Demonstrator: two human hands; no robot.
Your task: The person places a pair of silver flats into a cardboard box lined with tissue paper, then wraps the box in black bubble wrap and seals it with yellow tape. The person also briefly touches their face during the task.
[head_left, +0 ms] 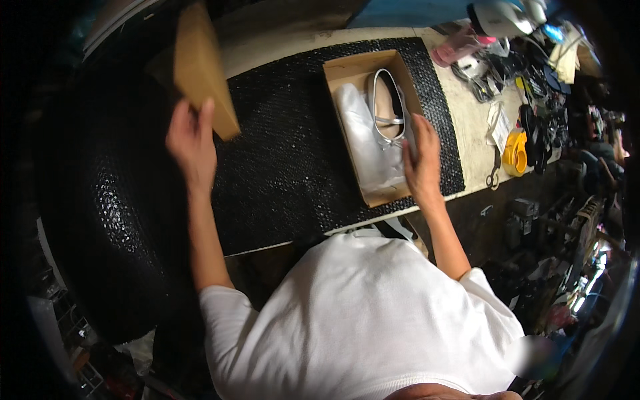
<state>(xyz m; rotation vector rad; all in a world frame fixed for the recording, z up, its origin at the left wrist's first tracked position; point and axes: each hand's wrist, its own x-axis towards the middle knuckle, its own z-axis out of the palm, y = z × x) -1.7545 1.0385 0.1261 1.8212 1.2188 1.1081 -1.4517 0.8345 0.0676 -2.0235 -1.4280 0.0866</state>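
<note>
A light-brown cardboard lid [202,63], tilted on edge and blurred by motion, is gripped at its lower side by my left hand [191,143], out at the left of the bench. Toward the right, an uncovered shoe box [347,61] of the same cardboard lies on a black textured mat. Inside it, a silver flat shoe [387,100] with a strap and a small bow rests beside a silvery-white wrapped bundle [360,130]; what the wrapping covers is hidden. My right hand [424,160] is at the box's right wall near the shoe's toe, thumb and fingers apart.
The black mat [280,133] covers much of the pale bench [467,127]. On the right lie a yellow tape roll [515,152], scissors [493,175], a pink bottle [460,47] and dark clutter. A large black plastic-like bulk [113,200] stands at the left.
</note>
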